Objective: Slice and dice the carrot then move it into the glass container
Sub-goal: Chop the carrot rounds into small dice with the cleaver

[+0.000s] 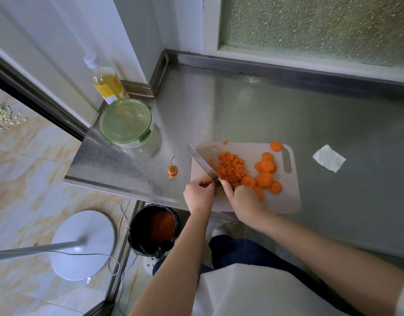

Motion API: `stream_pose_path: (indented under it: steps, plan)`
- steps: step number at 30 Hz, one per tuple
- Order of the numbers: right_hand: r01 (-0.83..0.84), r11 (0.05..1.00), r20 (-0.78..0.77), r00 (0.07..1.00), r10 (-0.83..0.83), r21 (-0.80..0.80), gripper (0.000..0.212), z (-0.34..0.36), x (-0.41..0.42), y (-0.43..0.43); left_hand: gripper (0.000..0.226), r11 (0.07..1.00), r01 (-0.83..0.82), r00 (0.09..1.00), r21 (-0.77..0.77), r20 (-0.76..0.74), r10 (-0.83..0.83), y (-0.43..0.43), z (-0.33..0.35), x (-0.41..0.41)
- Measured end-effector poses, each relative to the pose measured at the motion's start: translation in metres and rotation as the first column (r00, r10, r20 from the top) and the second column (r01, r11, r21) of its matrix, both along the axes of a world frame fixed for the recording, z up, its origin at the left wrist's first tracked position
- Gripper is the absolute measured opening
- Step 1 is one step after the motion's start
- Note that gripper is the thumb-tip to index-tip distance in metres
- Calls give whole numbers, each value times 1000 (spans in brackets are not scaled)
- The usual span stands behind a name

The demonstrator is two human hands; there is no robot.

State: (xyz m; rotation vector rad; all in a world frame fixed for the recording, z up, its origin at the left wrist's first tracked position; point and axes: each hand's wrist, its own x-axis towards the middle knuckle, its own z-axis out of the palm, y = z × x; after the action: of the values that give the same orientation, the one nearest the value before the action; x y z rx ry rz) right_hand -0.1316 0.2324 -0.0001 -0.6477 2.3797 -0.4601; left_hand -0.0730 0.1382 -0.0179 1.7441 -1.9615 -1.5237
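Note:
A pale cutting board (290,201) lies on the steel counter (276,106). On it sits a heap of diced carrot (231,167), with several round carrot slices (266,176) to its right and one slice (276,145) by the board's handle slot. The knife (199,158) points up and left, its blade at the left edge of the heap. My right hand (244,199) grips the handle, which is hidden. My left hand (198,193) is curled at the blade's heel, fingertips touching it. The glass container (124,124) stands far left with its green lid on.
A cut carrot end (172,170) lies on the counter left of the board. An oil bottle (107,85) stands behind the container, and a crumpled tissue (328,158) lies to the right. Below the counter edge are a black-lined bin (154,229) and a white fan base (82,245).

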Motion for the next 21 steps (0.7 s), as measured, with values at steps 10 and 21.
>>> stream_pose_path:
  steps: [10, 21]
  plan:
    - [52, 991, 175, 984, -30, -122, 52, 7, -14, -6, 9, 999, 1, 1000, -42, 5, 0, 3, 1, 1]
    - [423, 845, 348, 885, -309, -327, 64, 6, -34, 5, 25, 997, -7, 999, -79, -45, 3, -2, 4, -10]
